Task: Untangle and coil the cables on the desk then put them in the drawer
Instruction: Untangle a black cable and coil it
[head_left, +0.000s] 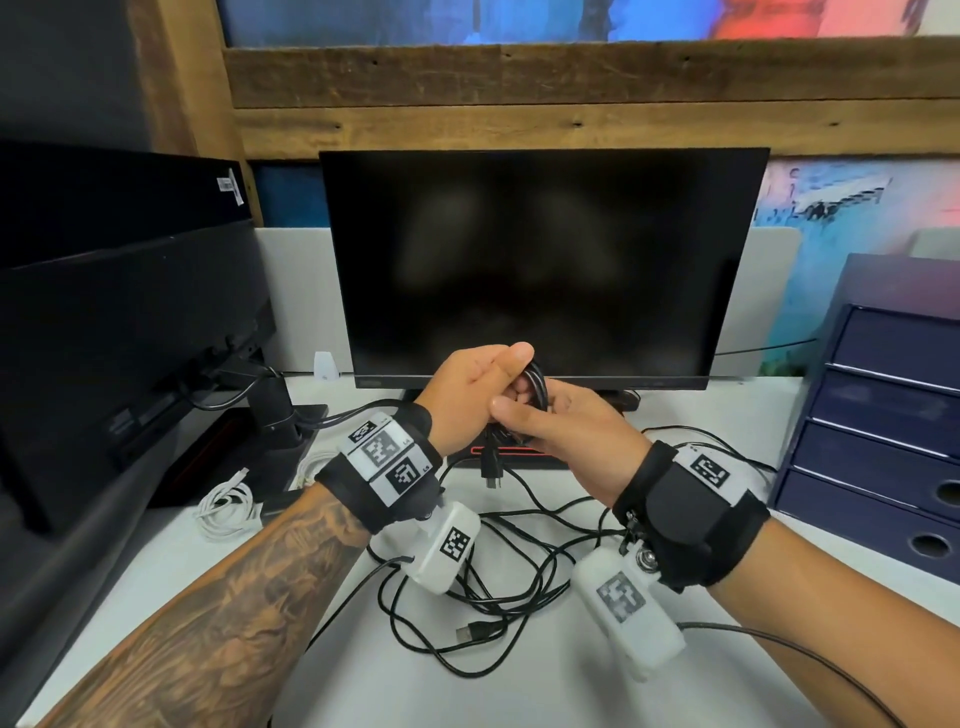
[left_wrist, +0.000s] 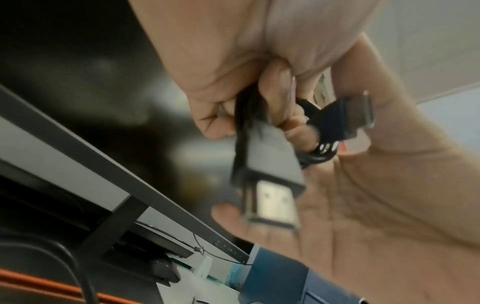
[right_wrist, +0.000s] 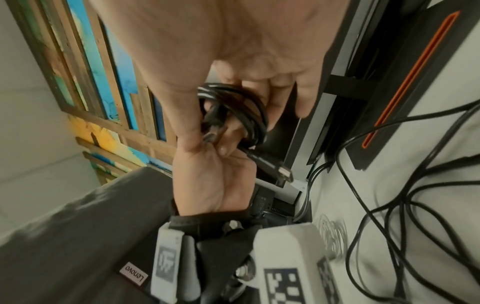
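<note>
Together, left hand (head_left: 470, 387) and right hand (head_left: 569, 434) clutching coiled black cable (head_left: 536, 387).

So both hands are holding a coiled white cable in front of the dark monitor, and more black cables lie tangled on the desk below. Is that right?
Not quite: the coiled cable gripped by the left hand and right hand is black, not white, as the head view shows. The rest holds: it is in front of the dark monitor, with black cables tangled on the desk below.

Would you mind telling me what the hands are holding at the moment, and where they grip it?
Both hands hold a coiled black cable: left hand and right hand grip its loops; the plugs hang free.
</note>
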